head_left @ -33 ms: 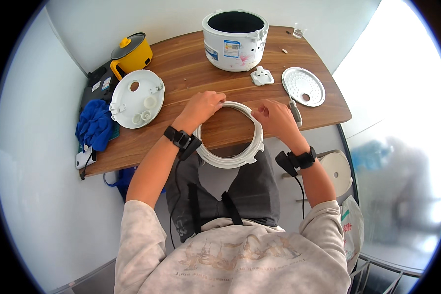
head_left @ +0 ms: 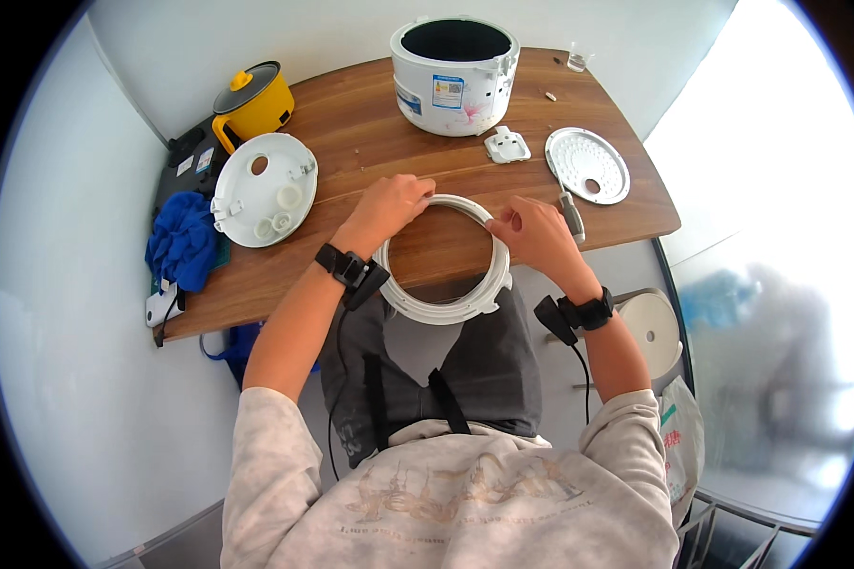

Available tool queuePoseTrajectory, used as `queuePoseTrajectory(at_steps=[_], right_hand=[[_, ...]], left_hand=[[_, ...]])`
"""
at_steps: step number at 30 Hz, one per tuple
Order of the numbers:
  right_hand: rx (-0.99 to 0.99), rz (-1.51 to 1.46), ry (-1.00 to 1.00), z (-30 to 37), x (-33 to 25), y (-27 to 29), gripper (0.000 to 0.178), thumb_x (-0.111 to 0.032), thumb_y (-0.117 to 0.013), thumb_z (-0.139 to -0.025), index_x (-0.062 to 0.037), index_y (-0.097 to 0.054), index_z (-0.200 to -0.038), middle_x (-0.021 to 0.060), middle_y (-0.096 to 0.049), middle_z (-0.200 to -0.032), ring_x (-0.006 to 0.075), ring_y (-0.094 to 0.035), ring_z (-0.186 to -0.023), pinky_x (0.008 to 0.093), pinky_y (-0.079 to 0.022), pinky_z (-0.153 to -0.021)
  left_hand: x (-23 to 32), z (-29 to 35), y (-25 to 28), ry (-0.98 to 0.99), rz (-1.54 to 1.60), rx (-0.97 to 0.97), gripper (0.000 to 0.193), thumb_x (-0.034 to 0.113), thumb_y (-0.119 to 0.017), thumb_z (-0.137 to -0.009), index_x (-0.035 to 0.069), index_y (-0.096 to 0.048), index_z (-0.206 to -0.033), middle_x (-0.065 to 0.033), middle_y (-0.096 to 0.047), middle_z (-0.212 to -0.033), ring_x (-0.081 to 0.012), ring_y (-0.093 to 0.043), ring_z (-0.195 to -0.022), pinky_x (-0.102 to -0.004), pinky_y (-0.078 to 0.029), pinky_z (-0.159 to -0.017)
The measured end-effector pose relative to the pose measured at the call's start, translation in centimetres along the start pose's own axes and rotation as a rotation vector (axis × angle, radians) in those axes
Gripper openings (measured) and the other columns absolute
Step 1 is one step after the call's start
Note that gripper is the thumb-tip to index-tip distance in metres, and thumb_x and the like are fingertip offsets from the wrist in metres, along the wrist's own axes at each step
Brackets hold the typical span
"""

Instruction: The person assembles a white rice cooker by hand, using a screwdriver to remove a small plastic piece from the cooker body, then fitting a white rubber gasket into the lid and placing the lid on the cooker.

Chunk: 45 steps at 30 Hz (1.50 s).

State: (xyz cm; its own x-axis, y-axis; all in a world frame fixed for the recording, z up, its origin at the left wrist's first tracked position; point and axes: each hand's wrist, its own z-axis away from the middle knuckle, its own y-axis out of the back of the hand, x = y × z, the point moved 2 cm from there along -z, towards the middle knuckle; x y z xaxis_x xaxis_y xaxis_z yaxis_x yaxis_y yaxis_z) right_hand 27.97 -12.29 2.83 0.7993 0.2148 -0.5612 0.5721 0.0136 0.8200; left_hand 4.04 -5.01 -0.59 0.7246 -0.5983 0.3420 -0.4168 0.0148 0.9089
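Observation:
A white plastic ring [head_left: 436, 314], with small tabs along its outer edge, is held at the table's near edge, partly over my lap. My left hand [head_left: 392, 207] pinches its far left rim with bent fingers. On the far right rim, my right hand [head_left: 533, 230] grips the ring with thumb and curled fingers. The wooden table shows through the ring's opening. Beyond my hands stands a white rice cooker body [head_left: 419, 78] with a dark inside. A small white plastic bracket [head_left: 509, 146] lies in front of it.
To the left lie a round white lid [head_left: 242, 180] with small cups on it, a yellow pot [head_left: 266, 106] and a blue cloth [head_left: 180, 242]. On the right, a screwdriver [head_left: 571, 216] rests beside a perforated white disc [head_left: 565, 147]. A clear cup [head_left: 579, 61] stands far right.

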Motion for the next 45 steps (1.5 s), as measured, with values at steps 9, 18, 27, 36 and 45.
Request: queuePoseTrajectory(at_steps=[9, 18, 27, 36, 45], right_hand=[[-0.020, 0.166, 0.071, -0.5, 2.2, -2.8, 0.023, -0.019, -0.072, -0.081, 0.0005, -0.071, -0.093, 0.0163, -0.069, -0.076, 0.0370, -0.067, -0.074, 0.0473, -0.053, -0.073], [0.044, 0.374, 0.160, -0.6, 0.3, -3.4, 0.012, -0.009, -0.066, -0.081, 0.0022, -0.062, -0.079, 0.0230, -0.066, -0.076, 0.0415, -0.066, -0.075, 0.0492, -0.054, -0.072], [0.118, 0.240, 0.210, -0.7, 0.5, -3.7, 0.008, -0.005, -0.062, -0.082, 0.0009, -0.060, -0.086, 0.0223, -0.066, -0.080, 0.0431, -0.065, -0.077, 0.0510, -0.052, -0.069], [0.133, 0.190, 0.125, -0.1, 0.8, -3.6, 0.009, -0.006, -0.063, -0.084, -0.0012, -0.056, -0.087, 0.0203, -0.065, -0.081, 0.0432, -0.064, -0.079, 0.0532, -0.050, -0.068], [0.091, 0.184, 0.043, -1.9, 1.7, -3.6, 0.022, -0.021, -0.072, -0.087, -0.0023, -0.061, -0.091, 0.0174, -0.069, -0.088, 0.0379, -0.068, -0.083, 0.0483, -0.052, -0.071]], left_hand=[[0.1, 1.7, 0.3, -0.021, 0.034, 0.064, 0.014, 0.011, -0.070, -0.080, 0.004, -0.062, -0.090, -0.0165, -0.066, -0.078, -0.0373, -0.066, -0.079, -0.0461, -0.053, -0.068], [0.0, 2.6, 0.2, -0.017, -0.017, 0.079, 0.017, 0.012, -0.073, -0.079, 0.005, -0.062, -0.090, -0.0147, -0.067, -0.077, -0.0353, -0.067, -0.078, -0.0440, -0.053, -0.066], [0.1, 2.9, 0.1, -0.023, -0.030, 0.094, 0.019, 0.013, -0.075, -0.078, 0.007, -0.061, -0.090, -0.0120, -0.068, -0.077, -0.0336, -0.068, -0.076, -0.0433, -0.054, -0.064], [0.2, 3.2, 0.3, 0.007, -0.020, 0.048, 0.018, 0.013, -0.074, -0.079, 0.007, -0.061, -0.091, -0.0115, -0.069, -0.077, -0.0331, -0.068, -0.075, -0.0430, -0.053, -0.064], [0.8, 4.6, 0.5, 0.088, -0.008, 0.036, 0.019, 0.013, -0.071, -0.081, 0.006, -0.058, -0.092, -0.0134, -0.067, -0.075, -0.0345, -0.067, -0.072, -0.0442, -0.052, -0.063]])
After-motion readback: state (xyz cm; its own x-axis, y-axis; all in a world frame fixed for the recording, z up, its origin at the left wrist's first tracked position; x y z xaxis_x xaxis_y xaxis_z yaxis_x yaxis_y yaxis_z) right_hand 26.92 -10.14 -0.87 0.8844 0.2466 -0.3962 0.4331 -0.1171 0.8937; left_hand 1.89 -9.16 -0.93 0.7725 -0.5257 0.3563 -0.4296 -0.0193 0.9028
